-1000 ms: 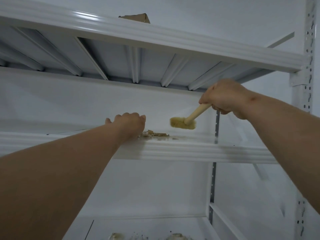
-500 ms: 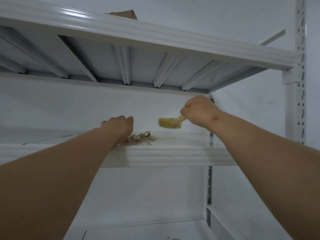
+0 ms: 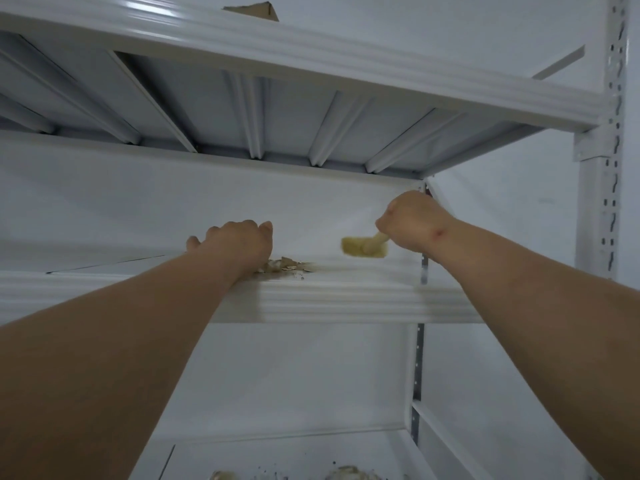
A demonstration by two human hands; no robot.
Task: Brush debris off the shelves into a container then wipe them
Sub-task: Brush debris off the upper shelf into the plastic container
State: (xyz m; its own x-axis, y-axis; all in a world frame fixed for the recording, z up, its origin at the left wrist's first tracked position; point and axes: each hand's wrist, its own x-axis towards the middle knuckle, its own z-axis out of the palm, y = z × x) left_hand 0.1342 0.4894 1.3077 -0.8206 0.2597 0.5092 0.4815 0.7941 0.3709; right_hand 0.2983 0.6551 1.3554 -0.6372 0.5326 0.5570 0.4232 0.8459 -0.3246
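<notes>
Left hand [image 3: 235, 242] reaches over ribbed front lip of middle shelf [image 3: 346, 301], knuckles up, fingers curled downward; whether holding anything cannot tell. Debris pile [image 3: 285, 265] just right of it, near lip. Bare shelf surface between pile and brush [image 3: 363, 245]. Right hand [image 3: 414, 220] fisted round brush handle, bristles pointing left, blurred, close above shelf. Upper shelf [image 3: 311, 57] overhead; perforated upright [image 3: 611, 168] far right.

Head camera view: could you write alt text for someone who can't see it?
A person's right hand holds a small brush over a white metal shelf, beside a debris pile. The left hand rests on the shelf, touching the pile.
</notes>
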